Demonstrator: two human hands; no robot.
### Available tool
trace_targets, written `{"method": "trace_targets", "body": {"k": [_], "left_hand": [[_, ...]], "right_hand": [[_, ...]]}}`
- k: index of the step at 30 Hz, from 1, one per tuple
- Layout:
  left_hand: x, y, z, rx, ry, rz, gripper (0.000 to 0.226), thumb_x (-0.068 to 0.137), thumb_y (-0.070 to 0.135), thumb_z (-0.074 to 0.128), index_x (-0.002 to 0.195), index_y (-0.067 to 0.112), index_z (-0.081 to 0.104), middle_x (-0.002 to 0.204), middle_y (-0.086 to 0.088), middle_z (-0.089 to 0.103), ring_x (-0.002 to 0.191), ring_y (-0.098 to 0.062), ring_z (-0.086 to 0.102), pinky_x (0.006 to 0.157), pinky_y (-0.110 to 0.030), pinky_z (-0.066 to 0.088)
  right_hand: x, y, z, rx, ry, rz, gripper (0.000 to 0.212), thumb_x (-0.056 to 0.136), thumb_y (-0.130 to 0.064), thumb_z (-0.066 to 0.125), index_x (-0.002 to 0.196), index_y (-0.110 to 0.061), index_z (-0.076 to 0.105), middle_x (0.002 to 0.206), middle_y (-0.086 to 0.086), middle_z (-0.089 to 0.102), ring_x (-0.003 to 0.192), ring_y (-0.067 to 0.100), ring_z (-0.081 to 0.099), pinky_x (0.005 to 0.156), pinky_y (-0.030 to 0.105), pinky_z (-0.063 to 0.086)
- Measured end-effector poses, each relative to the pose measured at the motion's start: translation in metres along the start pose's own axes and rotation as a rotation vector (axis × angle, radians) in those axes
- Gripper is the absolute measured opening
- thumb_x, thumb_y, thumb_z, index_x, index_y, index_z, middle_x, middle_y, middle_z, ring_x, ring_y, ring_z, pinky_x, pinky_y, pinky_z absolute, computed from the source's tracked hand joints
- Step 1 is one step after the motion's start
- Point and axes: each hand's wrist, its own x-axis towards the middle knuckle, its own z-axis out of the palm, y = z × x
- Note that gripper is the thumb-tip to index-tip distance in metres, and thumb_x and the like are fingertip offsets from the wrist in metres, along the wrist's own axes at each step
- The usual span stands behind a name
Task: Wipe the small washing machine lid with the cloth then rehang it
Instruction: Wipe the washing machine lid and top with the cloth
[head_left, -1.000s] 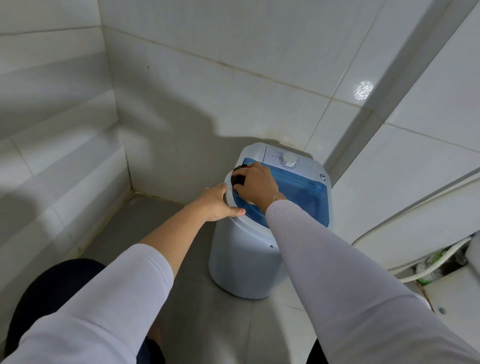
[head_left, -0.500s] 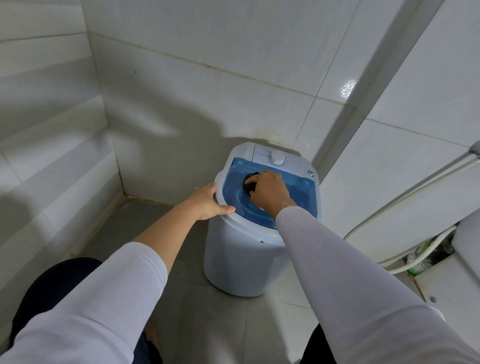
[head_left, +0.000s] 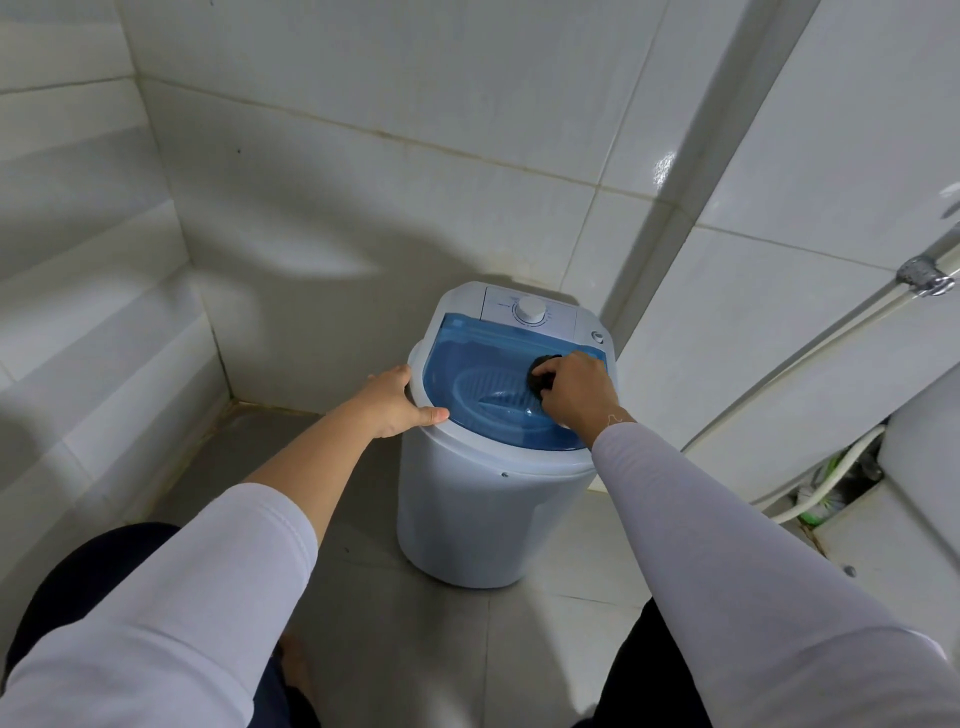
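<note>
A small white washing machine (head_left: 467, 509) stands on the grey floor in a tiled corner. Its lid (head_left: 467, 374) is clear blue and lies closed, with a white dial (head_left: 530, 310) behind it. My right hand (head_left: 576, 392) presses a small bunched black cloth (head_left: 540, 374) onto the right part of the lid; most of the cloth is hidden under my fingers. My left hand (head_left: 395, 402) grips the machine's white rim at its left front edge, thumb on top.
White tiled walls close in at the left and behind. A chrome hose fitting (head_left: 924, 275) and white hose (head_left: 831, 483) run along the right wall beside a white fixture (head_left: 914, 467). Grey floor tiles (head_left: 363, 571) lie in front of the machine.
My right hand has slid the black cloth across the lid from its left edge to its right side. My left hand has stayed on the left rim.
</note>
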Motion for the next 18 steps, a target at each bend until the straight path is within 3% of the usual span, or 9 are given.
{"method": "trace_targets", "body": {"k": [18], "left_hand": [[-0.01,0.009,0.0,-0.018,-0.015,-0.008,0.077,0.083,0.037,0.068,0.147,0.016,0.029,0.149,-0.006,0.04,0.135,-0.028,0.04,0.108,-0.039,0.036]], "right_hand": [[-0.024,0.047,-0.012,0.036,-0.036,0.201,0.027,0.087,-0.017,0.052,0.109,-0.014,0.068,0.108,0.01,0.069,0.097,0.03,0.06,0.088,0.04,0.054]]}}
